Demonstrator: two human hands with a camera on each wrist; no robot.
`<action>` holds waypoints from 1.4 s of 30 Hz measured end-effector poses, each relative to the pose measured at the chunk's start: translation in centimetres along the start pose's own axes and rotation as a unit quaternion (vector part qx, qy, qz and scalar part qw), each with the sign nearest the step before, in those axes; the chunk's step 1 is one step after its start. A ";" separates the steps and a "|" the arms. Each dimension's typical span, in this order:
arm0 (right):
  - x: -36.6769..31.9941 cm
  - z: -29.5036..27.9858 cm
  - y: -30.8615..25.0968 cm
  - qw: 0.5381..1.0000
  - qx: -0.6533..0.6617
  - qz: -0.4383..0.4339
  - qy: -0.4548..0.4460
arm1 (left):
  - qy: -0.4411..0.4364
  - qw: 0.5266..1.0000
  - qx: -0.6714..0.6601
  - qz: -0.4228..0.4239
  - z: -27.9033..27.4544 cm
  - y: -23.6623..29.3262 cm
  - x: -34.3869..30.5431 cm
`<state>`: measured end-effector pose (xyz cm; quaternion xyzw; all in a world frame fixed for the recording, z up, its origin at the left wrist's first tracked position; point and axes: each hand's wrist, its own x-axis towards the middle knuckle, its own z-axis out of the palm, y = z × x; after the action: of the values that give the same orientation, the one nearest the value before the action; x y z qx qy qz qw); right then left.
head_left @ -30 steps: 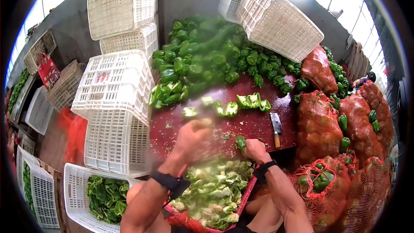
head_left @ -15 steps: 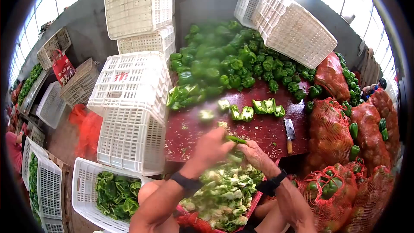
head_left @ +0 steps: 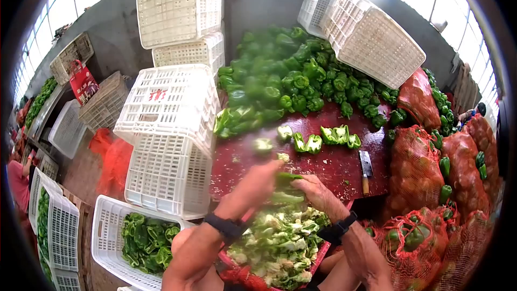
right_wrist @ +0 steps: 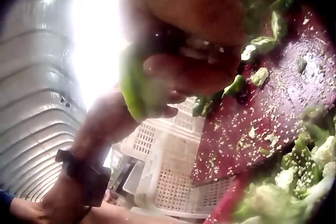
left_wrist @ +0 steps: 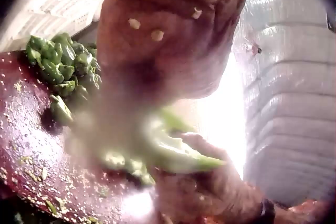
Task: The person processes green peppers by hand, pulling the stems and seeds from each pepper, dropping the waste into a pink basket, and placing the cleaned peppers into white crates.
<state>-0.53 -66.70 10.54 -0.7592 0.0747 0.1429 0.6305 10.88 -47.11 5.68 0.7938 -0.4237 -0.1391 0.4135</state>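
Observation:
In the head view a green pepper piece (head_left: 290,177) is between the two hands, above a pink-rimmed bin of pale pepper cores (head_left: 285,237). The right hand (head_left: 319,193) pinches it with thumb and fingers; the right wrist view shows those fingers curled round the green pepper (right_wrist: 135,85). The left hand (head_left: 258,183) is beside the piece, its fingers bent towards it, blurred in the head view. In the left wrist view the pale, opened inside of the pepper (left_wrist: 181,153) shows below the left hand (left_wrist: 163,40); its fingertips are too blurred to make out.
Cut pepper halves (head_left: 313,143) lie on the red table (head_left: 242,164), with a knife (head_left: 365,170) to their right. Whole peppers (head_left: 301,81) are heaped behind. White crates (head_left: 161,102) stand left, a crate of green pieces (head_left: 107,240) lower left, and net sacks (head_left: 414,167) at right.
Both hands have come together above the bin, the right one bringing the pepper up and to the left. Since half a second ago the pepper piece has moved slightly; the view has shifted too.

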 end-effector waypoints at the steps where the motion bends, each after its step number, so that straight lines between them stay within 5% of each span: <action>1: 0.0 0.1 0.0 1.000 0.002 0.000 0.001 | 0.004 0.999 -0.032 -0.005 -0.4 0.1 -0.2; 3: 0.3 -0.1 0.7 0.998 0.008 -0.057 -0.013 | 0.022 0.993 -0.115 -0.021 -1.3 0.3 -0.4; 4: 0.8 -0.5 1.7 0.985 -0.076 -0.155 -0.016 | 0.036 0.985 -0.163 -0.031 -1.9 0.5 -0.4; 5: 1.2 -1.0 2.6 0.955 -0.155 -0.251 -0.002 | 0.029 0.981 -0.183 -0.058 -2.3 0.9 -0.3; 7: 1.8 -2.1 5.3 0.867 -0.386 -0.314 0.021 | 0.044 0.967 -0.217 -0.125 -3.4 2.3 -0.9; 8: 3.8 -3.1 8.4 0.866 -0.399 -0.302 0.002 | 0.059 0.957 -0.237 -0.155 -4.2 3.0 -1.5; 9: 3.0 -1.6 6.2 0.944 -0.263 -0.200 0.029 | 0.165 0.983 0.032 -0.075 -2.6 -1.1 -0.3; 10: 2.1 0.0 3.8 0.989 -0.054 -0.108 0.084 | 0.172 0.980 0.064 -0.076 -2.2 -2.1 -0.6; 11: 1.3 1.6 1.4 0.976 0.132 -0.048 0.165 | 0.178 0.976 0.096 -0.078 -1.7 -3.0 -0.8; 12: 0.8 1.4 -1.9 0.990 0.123 -0.040 0.047 | 0.184 0.971 0.128 -0.079 -1.4 -4.1 -1.0; 15: 2.1 3.2 -1.8 0.964 0.219 -0.109 0.106 | -0.061 0.976 0.195 -0.069 -0.8 -2.5 -3.4; 17: 1.4 9.4 -7.0 0.974 0.171 -0.149 0.007 | -0.130 0.976 0.166 -0.060 2.4 -3.5 -4.1; 18: 2.9 11.1 -8.4 0.960 0.003 -0.243 -0.137 | -0.152 0.974 0.159 -0.055 2.6 -3.4 -4.4; 20: 2.0 13.7 -10.1 0.951 -0.078 -0.185 -0.234 | -0.148 0.976 0.153 -0.055 2.1 -3.5 -4.9; 23: 4.0 12.9 -7.6 0.948 -0.037 -0.292 -0.122 | -0.133 0.978 0.146 -0.062 -0.3 -2.6 -4.6; 25: 5.5 8.7 -6.3 0.959 -0.080 -0.267 -0.037 | -0.121 0.979 0.147 -0.077 -1.7 -1.8 -4.5; 26: 6.6 7.0 -5.0 0.966 0.009 -0.256 -0.014 | -0.114 0.979 0.149 -0.085 -2.2 -1.6 -4.5; 29: 9.1 0.1 -2.3 0.986 -0.029 -0.094 0.133 | -0.092 0.979 0.149 -0.104 -4.1 -1.2 -4.4; 31: 11.9 -3.8 0.7 0.954 -0.185 -0.119 0.202 | -0.073 0.980 0.148 -0.112 -5.1 -1.2 -4.2; 34: 17.0 -4.1 4.1 0.889 -0.291 -0.271 0.230 | -0.094 0.976 0.157 -0.116 -5.5 -1.0 -4.1; 35: 18.8 -3.5 4.8 0.832 -0.371 -0.333 0.242 | -0.111 0.973 0.163 -0.120 -5.2 -1.2 -4.4; 36: 19.9 -2.6 5.0 0.891 -0.300 -0.263 0.215 | -0.025 0.994 0.108 -0.018 -4.5 -2.3 -5.4; 38: 23.1 -1.2 6.1 0.940 -0.219 -0.180 0.191 | -0.047 0.992 0.108 -0.038 -4.0 -2.5 -4.7; 41: 28.7 -1.2 10.7 0.873 -0.360 -0.272 0.182 | 0.276 0.956 0.001 0.103 -2.9 -2.3 -6.7; 42: 30.2 -1.0 12.4 0.855 -0.386 -0.296 0.181 | 0.320 0.937 0.023 0.137 -2.4 -2.3 -6.8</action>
<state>24.59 -68.11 -10.33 -0.9403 -0.1018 -0.1731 0.2749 9.43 -39.77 4.44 0.7403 -0.3762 0.1904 0.5236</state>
